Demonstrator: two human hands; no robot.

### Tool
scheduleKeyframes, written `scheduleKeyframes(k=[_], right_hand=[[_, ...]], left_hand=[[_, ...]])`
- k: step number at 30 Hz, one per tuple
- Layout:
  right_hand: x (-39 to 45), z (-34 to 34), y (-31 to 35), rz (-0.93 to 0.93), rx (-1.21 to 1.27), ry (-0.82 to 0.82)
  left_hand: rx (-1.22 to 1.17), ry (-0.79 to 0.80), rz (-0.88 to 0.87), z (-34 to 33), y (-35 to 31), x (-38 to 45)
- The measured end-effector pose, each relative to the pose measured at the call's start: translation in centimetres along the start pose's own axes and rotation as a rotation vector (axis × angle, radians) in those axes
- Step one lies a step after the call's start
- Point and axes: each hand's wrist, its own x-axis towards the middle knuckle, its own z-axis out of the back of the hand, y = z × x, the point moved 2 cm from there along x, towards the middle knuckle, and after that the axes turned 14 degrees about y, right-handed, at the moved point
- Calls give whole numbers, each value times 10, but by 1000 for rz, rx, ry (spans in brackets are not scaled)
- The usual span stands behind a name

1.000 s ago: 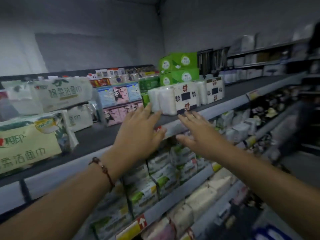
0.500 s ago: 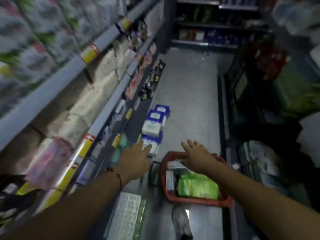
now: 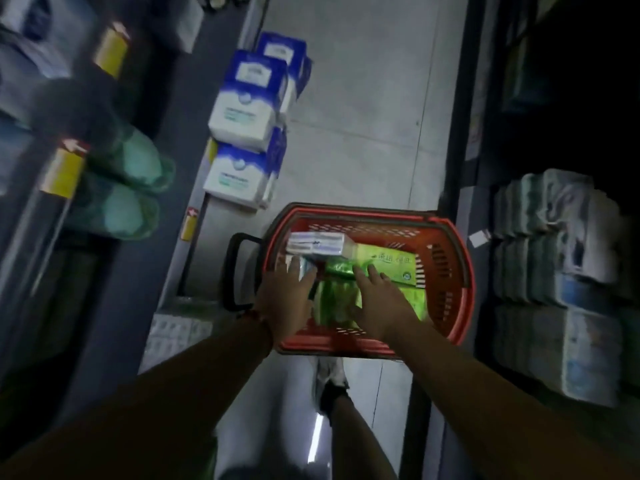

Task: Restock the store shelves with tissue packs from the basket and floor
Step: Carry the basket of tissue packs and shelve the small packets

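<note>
Red basket (image 3: pixel 446 271) on aisle floor (image 3: pixel 363 133), green tissue packs (image 3: pixel 394 268) inside. Blue-white packs (image 3: pixel 242 109) stacked beyond, by left shelf. Both hands in basket: left hand (image 3: pixel 287 303) and right hand (image 3: pixel 381 303) flank a blurred green pack (image 3: pixel 337 301), fingers extended; grip apparently not closed.

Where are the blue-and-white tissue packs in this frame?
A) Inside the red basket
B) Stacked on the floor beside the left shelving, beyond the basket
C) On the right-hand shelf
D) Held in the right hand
B: the blue-and-white tissue packs stand stacked on the floor against the left shelving base, beyond the red basket, while both hands reach into the basket at the green packs.
</note>
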Motion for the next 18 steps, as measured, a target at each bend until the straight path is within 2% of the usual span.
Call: scheduleKeyframes(k=[6,10,14,18], right_hand=[[94,0,-18,44,72,9],[125,-6,-24,102,152,-54],[123,-9,-34,214,313,-109],[107,-5,-50,211,475,-119]], left_hand=[[-50,-48,62,-15,17,106],[-88,-57,120,-30,17,153],[-34,-176,177,-28,17,168],[-161,-196,157,-20,25,154]])
